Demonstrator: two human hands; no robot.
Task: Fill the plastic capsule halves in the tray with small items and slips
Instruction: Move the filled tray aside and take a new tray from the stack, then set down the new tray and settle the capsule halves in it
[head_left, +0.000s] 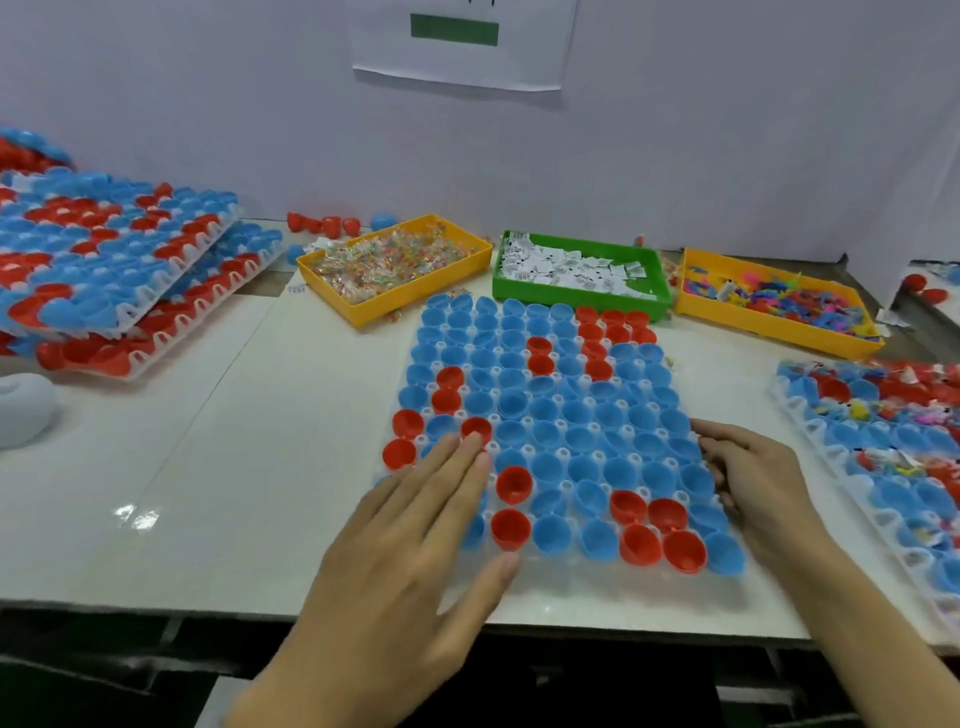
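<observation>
- At the table's (218, 426) left edge you have stacked trays (119, 270) of closed red and blue capsules, tilted on one another.
- Your left hand (410, 525) lies flat with straight, spread fingers on the near-left corner of the tray (545, 584), fingertips touching red and blue halves (561, 436).
- That tray sits at the table's near edge, centre; its halves stand open side up and look empty, though blur makes the far rows hard to judge.
- Along the far edge, behind the tray: a yellow bin (395, 267) of wrapped sweets, a green bin (579, 275) of white slips, then a second yellow bin (774, 304) of coloured toys.
- Your right hand (753, 473) rests at the tray's right edge, fingers curled against it; I cannot tell whether they grip the rim.
- At the table's right edge lies another tray (878, 452), its halves already holding items and slips.
</observation>
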